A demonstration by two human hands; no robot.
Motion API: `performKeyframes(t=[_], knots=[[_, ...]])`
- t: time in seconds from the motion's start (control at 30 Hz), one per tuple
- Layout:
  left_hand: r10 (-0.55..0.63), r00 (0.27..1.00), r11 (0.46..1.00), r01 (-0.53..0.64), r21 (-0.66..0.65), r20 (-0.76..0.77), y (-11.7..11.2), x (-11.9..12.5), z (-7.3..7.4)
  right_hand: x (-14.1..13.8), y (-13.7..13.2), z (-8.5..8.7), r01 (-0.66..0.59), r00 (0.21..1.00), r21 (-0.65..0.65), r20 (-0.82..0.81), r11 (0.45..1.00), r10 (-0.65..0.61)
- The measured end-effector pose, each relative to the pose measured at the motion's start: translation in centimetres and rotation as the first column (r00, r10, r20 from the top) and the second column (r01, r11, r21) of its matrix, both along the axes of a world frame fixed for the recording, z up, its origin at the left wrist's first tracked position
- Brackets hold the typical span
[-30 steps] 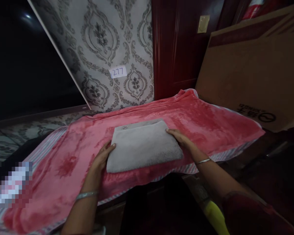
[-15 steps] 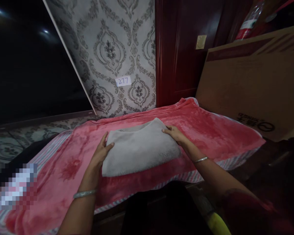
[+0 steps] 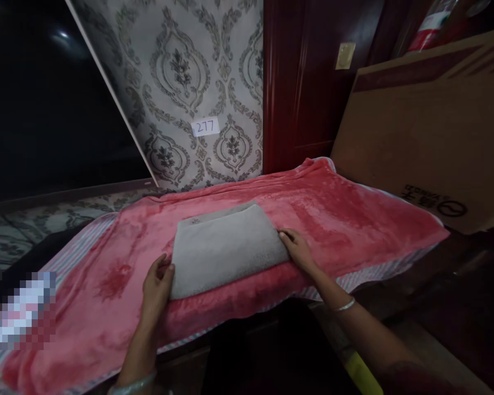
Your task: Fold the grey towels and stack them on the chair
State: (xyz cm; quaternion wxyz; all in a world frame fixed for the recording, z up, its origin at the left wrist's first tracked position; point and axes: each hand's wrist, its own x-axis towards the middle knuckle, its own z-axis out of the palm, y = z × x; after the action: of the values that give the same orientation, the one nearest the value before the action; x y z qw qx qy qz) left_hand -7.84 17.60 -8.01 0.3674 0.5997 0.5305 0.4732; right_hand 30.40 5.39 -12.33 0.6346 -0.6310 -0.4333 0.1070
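Observation:
A folded grey towel (image 3: 226,247) lies flat on a pink plush blanket (image 3: 354,230). Its back layer shows as a strip beyond the front fold, with a small dark mark near the left corner. At the left edge, the curled fingers and thumb of my left hand (image 3: 157,282) close on the towel's side. Across from it, my right hand (image 3: 299,249) pinches the right edge between thumb and fingers. Each wrist wears a bracelet. Both hands rest low, close to the blanket, and the undersides of the fingers are hidden.
A dark screen (image 3: 57,109) stands at the left, before patterned wallpaper bearing a paper label (image 3: 205,127) marked 277. A large cardboard box (image 3: 428,126) leans at the right, with a bottle (image 3: 430,30) behind it. Something yellow-green (image 3: 362,373) lies below the blanket's front edge.
The towel has come down from a slightly raised, bulging shape and now lies flatter. My hands have moved lower along its side edges, towards me. The view has shifted slightly.

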Motion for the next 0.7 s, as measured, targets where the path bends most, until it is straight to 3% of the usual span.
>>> performKeyframes(t=[0.17,0.43,0.7], knots=[[0.136,0.975,0.977,-0.102,0.186,-0.175,-2.5,0.3,-0.7,-1.7,-1.5,-0.3,0.097,0.995,0.073,0.012,0.993,-0.098],[0.201,0.939,0.974,-0.161,0.161,-0.278,-4.7,1.0,0.5,-3.0,-2.6,0.6,0.117,0.992,0.01,0.04,0.993,-0.117],[0.212,0.918,0.965,-0.142,0.22,-0.336,-5.0,0.6,0.0,-3.2,-3.4,0.4,0.066,0.998,-0.012,-0.017,0.998,-0.066]])
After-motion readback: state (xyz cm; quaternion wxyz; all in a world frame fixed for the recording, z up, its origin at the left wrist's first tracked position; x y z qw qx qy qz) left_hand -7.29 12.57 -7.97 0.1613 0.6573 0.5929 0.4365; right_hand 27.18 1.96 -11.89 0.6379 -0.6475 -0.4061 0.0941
